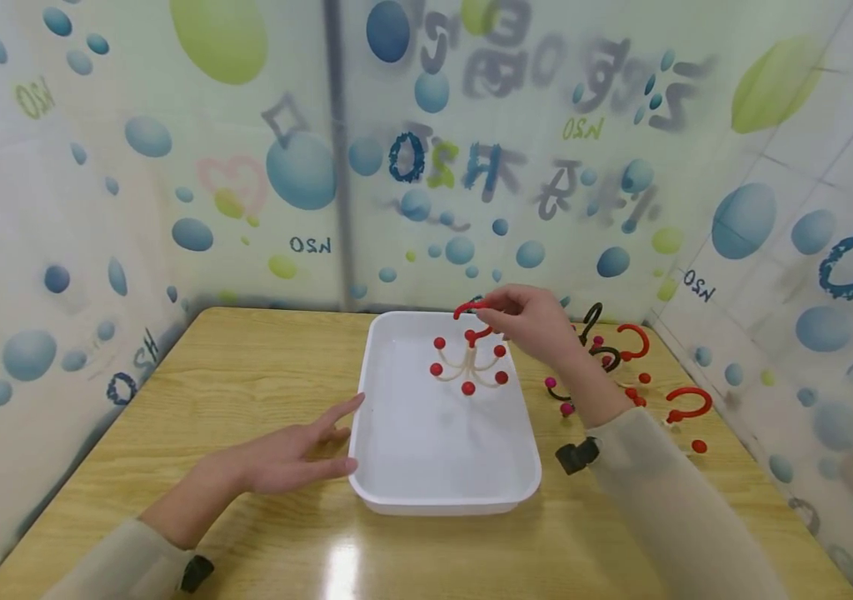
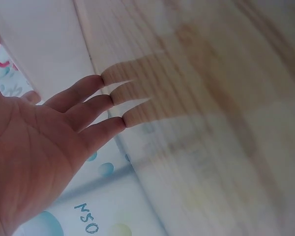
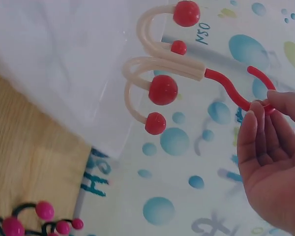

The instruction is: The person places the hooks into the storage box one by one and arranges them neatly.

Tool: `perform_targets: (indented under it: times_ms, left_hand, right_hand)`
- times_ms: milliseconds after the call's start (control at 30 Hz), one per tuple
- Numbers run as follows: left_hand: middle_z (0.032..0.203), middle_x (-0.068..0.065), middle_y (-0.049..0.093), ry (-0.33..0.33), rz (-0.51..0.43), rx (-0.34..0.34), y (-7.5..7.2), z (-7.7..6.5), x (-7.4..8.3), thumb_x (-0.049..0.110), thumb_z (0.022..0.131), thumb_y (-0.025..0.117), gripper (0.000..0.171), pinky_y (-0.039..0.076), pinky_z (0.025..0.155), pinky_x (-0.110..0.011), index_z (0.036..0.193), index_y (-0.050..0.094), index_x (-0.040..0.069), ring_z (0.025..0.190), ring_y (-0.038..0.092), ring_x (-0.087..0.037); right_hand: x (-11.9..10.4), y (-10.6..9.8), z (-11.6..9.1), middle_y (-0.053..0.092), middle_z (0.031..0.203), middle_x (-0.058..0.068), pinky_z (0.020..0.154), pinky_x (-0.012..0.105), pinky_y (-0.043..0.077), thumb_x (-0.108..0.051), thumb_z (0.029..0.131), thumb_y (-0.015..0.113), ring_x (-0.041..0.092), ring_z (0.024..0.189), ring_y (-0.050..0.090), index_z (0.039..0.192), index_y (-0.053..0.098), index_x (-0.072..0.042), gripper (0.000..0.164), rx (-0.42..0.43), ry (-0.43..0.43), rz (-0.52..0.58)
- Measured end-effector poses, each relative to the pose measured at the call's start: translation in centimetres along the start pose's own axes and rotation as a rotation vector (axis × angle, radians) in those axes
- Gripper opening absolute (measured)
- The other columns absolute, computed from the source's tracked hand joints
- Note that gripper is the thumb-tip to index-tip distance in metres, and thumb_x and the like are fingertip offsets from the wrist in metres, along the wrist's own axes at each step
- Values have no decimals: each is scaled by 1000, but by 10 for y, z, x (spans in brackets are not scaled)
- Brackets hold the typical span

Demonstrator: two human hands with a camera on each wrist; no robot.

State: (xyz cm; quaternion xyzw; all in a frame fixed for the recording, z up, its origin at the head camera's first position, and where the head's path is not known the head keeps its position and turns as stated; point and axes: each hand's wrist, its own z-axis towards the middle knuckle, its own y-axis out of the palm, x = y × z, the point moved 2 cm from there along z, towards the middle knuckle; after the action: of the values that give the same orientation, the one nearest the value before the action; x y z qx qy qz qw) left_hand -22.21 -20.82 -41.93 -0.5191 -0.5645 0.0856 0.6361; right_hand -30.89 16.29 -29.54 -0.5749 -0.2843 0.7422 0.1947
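A multi-prong hanging hook [image 1: 470,360] with a red top hook, beige curved prongs and red ball tips hangs over the white tray [image 1: 426,503]. My right hand [image 1: 527,321] pinches its red top hook between thumb and fingers. In the right wrist view, the beige prongs [image 3: 172,64] point away from the right hand [image 3: 275,147]. My left hand [image 1: 295,454] is at the tray's left side, its fingertips at the rim and thumb apart. The left wrist view shows the fingers of the left hand [image 2: 44,142] loosely extended by the tabletop.
To the right of the tray lie more multi-prong hooks: a red one [image 1: 689,402], another red one [image 1: 636,337] and black ones with pink tips [image 1: 606,358]. The wooden table [image 1: 246,367] meets patterned curtain walls [image 1: 261,233] at the back and sides.
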Motion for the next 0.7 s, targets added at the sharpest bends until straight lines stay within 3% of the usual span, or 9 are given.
perform_targets:
  times_ms: [200,400,700]
  left_hand:
    - [167,-15,54,-1,7,2,0,0,2,62,109,59,89,32,127,-74,177,8,39,157,45,-48]
    - [167,-15,54,-10,-1,0,-1,0,2,63,108,59,89,32,128,-74,177,8,41,158,44,-48]
    - [168,-13,53,-21,0,-5,0,2,0,64,107,59,89,32,128,-74,177,8,41,159,43,-47]
  right_hand:
    - [-6,26,25,78,117,14,92,47,64,-28,108,73,43,110,72,128,77,-11,27,-53,22,23]
    - [-10,51,45,76,117,10,87,36,64,-27,108,72,41,111,73,128,78,-13,25,-89,41,-22]
    - [-9,83,61,76,119,8,90,36,66,-23,108,72,29,104,71,128,77,-13,23,-99,87,-9]
